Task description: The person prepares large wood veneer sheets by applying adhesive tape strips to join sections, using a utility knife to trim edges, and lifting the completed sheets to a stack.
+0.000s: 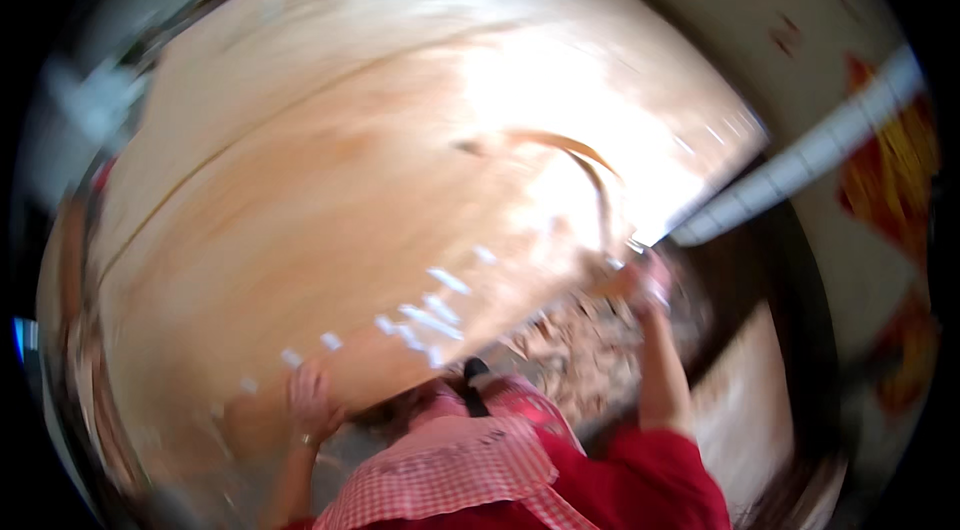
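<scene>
A large, thin light-brown wood sheet (280, 200), like veneer, spreads before me. Short white tape pieces (435, 315) are scattered near its close edge. My left hand (312, 400) rests on that edge with fingers stretched out, holding nothing. At the sheet's right corner, my right hand (648, 282) is closed around a small tool with a shiny end (636, 246); blur hides its exact kind. From beside that end a narrow brown strip (600, 165) arches back over the sheet. Whether the fingers also touch the strip, I cannot tell.
Below the sheet's near edge lies a heap of brown wood scraps (580, 350). A pale tiled band (810, 160) runs toward the sheet's right corner. Another pale sheet (745, 390) leans at lower right. Red and yellow paper (890, 190) is at far right.
</scene>
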The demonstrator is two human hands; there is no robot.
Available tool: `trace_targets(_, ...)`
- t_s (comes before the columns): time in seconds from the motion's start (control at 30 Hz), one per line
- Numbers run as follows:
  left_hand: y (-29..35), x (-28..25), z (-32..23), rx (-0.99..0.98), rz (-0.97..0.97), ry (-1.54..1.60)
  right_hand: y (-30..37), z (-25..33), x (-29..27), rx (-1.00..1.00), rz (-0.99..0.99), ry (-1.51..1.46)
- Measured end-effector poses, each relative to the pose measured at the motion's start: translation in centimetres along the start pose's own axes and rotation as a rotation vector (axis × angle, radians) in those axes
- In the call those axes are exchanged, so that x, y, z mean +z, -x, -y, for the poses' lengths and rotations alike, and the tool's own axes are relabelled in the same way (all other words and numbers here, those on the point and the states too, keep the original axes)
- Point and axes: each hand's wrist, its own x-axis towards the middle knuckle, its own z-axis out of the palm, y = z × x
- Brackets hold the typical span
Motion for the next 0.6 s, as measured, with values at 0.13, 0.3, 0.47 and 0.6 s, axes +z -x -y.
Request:
trace_targets(0.13,-3.9,-3.5,-0.6,0.100,-0.011,0.039,-0.6,-1.0,-1.9,-0.134,-0.003,-0.090)
trace_targets(0.3,-0.1,0.4,1.0,0.058,-0.145,0.070,0.4,5.9,1.2,-0.320,-0.036,-0.161)
trace_targets(0.47,2.3,1.0,0.7,0.054,-0.132,0.118,3.7,12.9,6.4,-0.521,0.268,-0.474)
trace_targets(0.6,1.0,1.6,1.4,0.073,-0.182,0.215,7.2,17.0,10.7,-0.589,0.788,-0.690)
